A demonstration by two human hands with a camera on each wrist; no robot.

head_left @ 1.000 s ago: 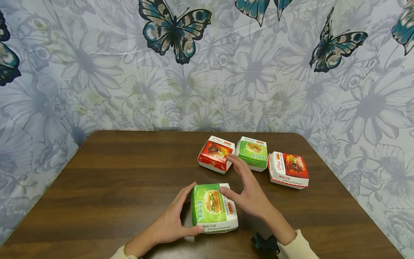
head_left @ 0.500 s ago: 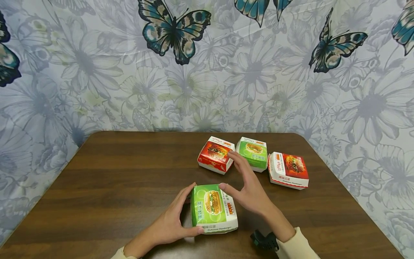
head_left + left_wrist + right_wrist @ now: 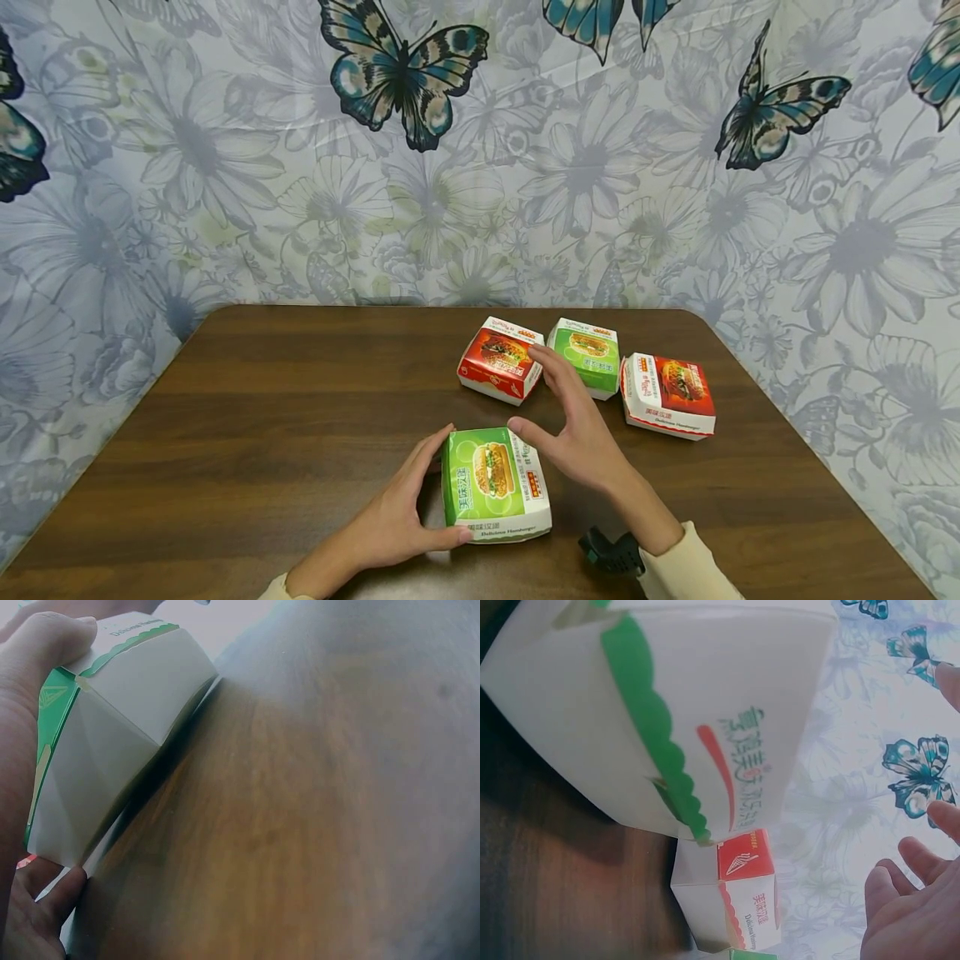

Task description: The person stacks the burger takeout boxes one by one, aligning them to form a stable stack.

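A green-and-white hamburger box (image 3: 491, 479) lies near the front middle of the table in the head view. My left hand (image 3: 397, 512) grips its left side, thumb on the front edge and fingers at the back. In the left wrist view, the thumb (image 3: 56, 637) presses the box (image 3: 127, 712), and more fingers show at its other side. My right hand (image 3: 581, 433) hovers over the box's right back corner with fingers spread, holding nothing. In the right wrist view, those fingers (image 3: 922, 862) stand apart from the box (image 3: 690, 690).
Behind stand a red hamburger box (image 3: 501, 360), another green one (image 3: 587, 354) and a second red one (image 3: 667, 396), close together at the table's back right. The brown wooden table (image 3: 285, 400) ends at a butterfly-patterned cloth (image 3: 450, 217).
My right hand has shifted slightly back and up, its thumb drawing off the top of the green box's corner. The left hand and the boxes hold their places.
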